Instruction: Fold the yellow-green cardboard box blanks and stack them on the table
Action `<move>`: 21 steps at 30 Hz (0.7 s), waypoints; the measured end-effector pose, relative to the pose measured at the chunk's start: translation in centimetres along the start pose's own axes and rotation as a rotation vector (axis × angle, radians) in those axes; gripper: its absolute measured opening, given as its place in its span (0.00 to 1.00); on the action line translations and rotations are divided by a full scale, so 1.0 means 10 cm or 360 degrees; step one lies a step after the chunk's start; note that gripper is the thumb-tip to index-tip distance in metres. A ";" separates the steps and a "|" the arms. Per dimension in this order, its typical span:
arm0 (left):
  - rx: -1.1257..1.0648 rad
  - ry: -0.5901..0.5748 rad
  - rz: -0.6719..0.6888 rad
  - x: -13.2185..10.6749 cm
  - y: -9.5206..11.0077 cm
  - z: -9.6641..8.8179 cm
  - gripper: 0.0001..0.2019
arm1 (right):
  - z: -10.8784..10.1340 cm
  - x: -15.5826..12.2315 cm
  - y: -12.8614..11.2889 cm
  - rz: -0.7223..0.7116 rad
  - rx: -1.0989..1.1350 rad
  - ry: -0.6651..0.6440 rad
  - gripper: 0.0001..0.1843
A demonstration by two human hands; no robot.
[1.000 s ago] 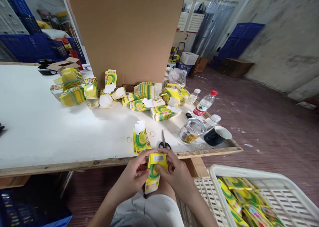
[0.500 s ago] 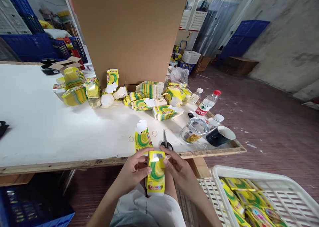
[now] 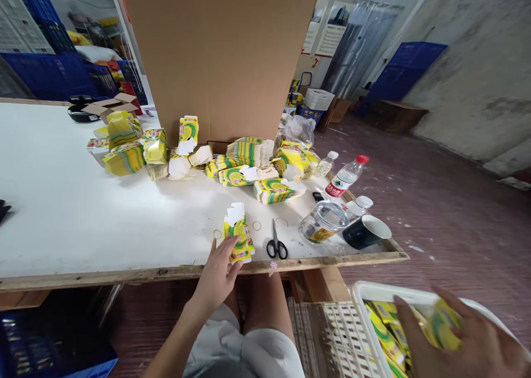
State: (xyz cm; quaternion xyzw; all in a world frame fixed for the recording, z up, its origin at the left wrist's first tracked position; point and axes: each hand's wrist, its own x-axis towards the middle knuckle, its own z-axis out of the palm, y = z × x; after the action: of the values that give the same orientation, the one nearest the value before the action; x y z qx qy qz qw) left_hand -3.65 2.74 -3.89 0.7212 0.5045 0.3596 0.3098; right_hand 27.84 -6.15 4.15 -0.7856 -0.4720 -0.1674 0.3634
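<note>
My left hand point(image 3: 218, 276) reaches over the table's front edge with its fingers spread, fingertips on a small stack of flat yellow-green cartons point(image 3: 238, 236). My right hand point(image 3: 460, 336) is down at the right over the white plastic basket point(image 3: 373, 289), blurred by motion. It holds a folded yellow-green carton point(image 3: 446, 323) above the cartons lying in the basket.
Black scissors point(image 3: 276, 244) and rubber bands lie beside the stack. A glass jar point(image 3: 321, 223), dark mug point(image 3: 365, 231) and water bottles point(image 3: 344, 176) stand at the table's right end. Piles of flat cartons point(image 3: 249, 162) lie before an upright cardboard sheet point(image 3: 219, 57).
Both hands held one folded carton over my lap. My right hand has carried it right and down to the basket. My left hand has let go and reached to the stack on the table.
</note>
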 end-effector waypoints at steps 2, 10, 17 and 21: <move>0.0063 -0.0024 -0.0011 0.02 -0.09 0.05 0.24 | 0.20 -0.07 -0.11 0.0131 0.0267 -0.0312 0.29; -0.0010 -0.0096 0.0094 -0.05 -0.13 0.05 0.24 | 1.50 -0.59 -1.24 0.0496 0.1407 -0.1073 0.22; -0.1393 0.0250 -0.0409 -0.04 0.07 0.02 0.27 | 1.14 -0.70 -1.17 0.0729 0.1923 -0.1239 0.23; -0.2156 -0.0217 -0.0572 -0.05 0.29 0.04 0.24 | 0.94 -0.84 -1.16 0.0834 0.2097 -0.1324 0.17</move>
State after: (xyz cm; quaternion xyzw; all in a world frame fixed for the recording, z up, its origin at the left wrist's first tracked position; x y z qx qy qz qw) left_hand -1.96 1.31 -1.84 0.2960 0.2604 0.4918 0.7764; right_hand 12.83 -1.18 -2.53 -0.4937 -0.3708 0.5392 0.5727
